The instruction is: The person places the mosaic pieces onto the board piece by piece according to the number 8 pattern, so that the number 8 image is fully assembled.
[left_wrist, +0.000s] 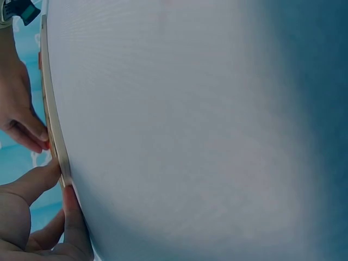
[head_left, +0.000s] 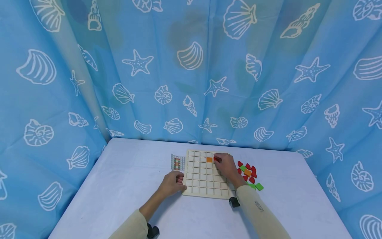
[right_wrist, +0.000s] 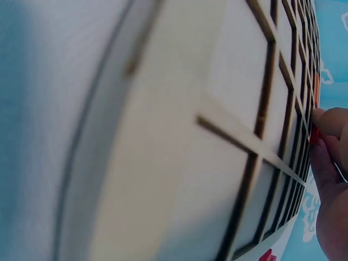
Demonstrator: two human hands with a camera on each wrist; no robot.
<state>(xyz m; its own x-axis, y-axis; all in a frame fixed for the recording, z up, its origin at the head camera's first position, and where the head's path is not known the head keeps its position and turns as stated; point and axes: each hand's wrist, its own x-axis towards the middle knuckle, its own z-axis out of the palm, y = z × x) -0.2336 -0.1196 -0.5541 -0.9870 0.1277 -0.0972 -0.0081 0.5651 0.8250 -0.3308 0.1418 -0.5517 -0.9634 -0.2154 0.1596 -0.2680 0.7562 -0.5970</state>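
Pinching red piece (right_wrist: 315, 135) between right fingers (right_wrist: 325, 166)

The head view looks forward and down at the board (head_left: 204, 176) from well above its near side. The left wrist view, low beside the board, sees it edge-on; the right wrist view looks across the board from very close. All three share the board and right hand (head_left: 226, 166).

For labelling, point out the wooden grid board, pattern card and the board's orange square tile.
Wooden grid board (head_left: 203, 176), head view: bare cell
Pattern card (head_left: 177, 163), head view: printed middle
Orange square tile (head_left: 209, 160), head view: top face
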